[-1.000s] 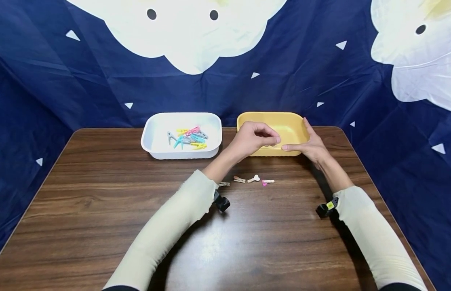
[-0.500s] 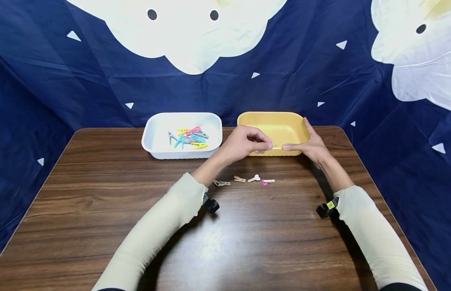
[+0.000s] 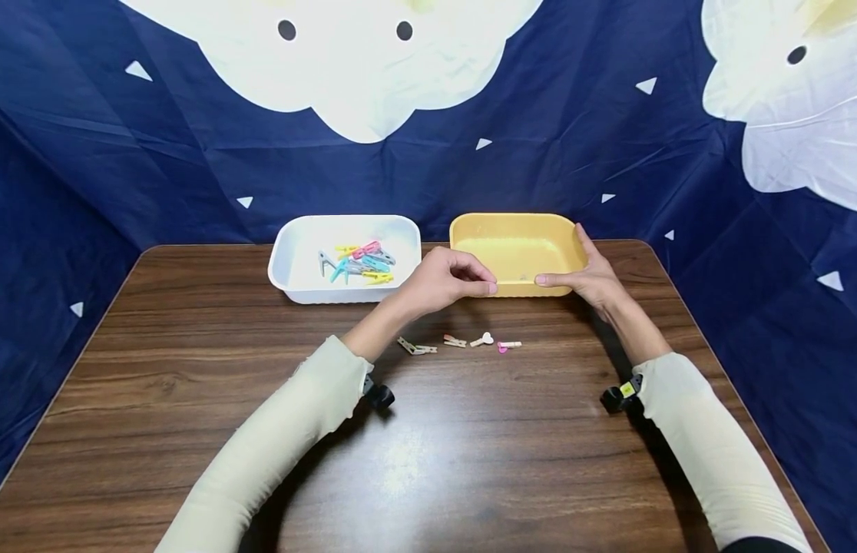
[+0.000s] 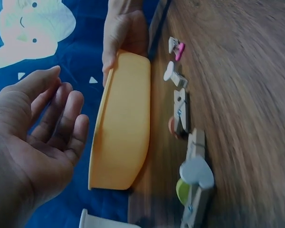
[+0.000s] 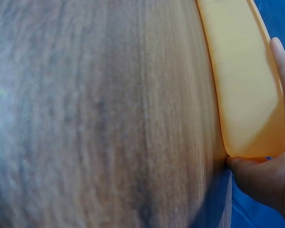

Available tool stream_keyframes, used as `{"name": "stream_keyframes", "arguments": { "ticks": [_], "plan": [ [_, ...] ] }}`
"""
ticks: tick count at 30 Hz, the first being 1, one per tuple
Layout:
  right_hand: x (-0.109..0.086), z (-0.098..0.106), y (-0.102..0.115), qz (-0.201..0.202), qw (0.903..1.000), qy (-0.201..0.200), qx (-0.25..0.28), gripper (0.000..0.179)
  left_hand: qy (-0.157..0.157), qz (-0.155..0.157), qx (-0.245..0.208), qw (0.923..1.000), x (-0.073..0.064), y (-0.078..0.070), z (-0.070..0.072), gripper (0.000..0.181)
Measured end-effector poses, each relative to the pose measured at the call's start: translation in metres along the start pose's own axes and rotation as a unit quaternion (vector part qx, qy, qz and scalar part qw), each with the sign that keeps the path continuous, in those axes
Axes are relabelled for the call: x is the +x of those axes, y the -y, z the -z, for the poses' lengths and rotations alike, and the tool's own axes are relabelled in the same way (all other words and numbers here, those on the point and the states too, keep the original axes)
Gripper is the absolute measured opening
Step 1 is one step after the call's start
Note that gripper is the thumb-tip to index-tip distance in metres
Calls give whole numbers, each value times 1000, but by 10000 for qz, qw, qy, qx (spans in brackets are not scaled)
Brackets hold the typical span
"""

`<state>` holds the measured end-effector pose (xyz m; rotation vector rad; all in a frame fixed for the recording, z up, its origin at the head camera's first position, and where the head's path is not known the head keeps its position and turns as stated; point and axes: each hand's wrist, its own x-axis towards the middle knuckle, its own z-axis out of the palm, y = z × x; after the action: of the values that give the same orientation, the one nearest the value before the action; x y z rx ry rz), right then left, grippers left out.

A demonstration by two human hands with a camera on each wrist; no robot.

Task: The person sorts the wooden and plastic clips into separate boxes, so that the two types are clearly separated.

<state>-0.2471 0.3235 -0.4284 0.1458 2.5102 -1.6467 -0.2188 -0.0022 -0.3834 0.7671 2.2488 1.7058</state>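
Observation:
My left hand, fingers loosely bent, hovers near the front left corner of a yellow plastic bin. In the left wrist view nothing shows between its thumb and fingers. At the bin's right end my right hand holds on, thumb over the front rim and fingers along the side wall. A small pale thing lies inside the bin, too small to make out. Several small wooden clothespins with heart decorations lie in a row in front, among them a white-heart clothespin and a pink-heart clothespin.
To the left of the yellow bin stands a white bin with several coloured plastic clothespins in it. Both bins are at the back of a brown wooden table. A blue curtain hangs behind it.
My left hand has moved left and toward me, from over the yellow bin to its front left corner. More of the leftmost wooden clothespins now shows. The right hand stays in place.

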Motion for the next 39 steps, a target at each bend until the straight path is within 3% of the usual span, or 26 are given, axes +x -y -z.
{"name": "stream_keyframes", "arguments": {
  "ticks": [23,39],
  "plan": [
    [1,1,0,33,9999,-11,-110,147,618,485,654,9948,-47,30,32,14],
    [1,1,-2,15,9998,6,-191,148,771,715,862,9907,-80,34,52,20]
  ]
}}
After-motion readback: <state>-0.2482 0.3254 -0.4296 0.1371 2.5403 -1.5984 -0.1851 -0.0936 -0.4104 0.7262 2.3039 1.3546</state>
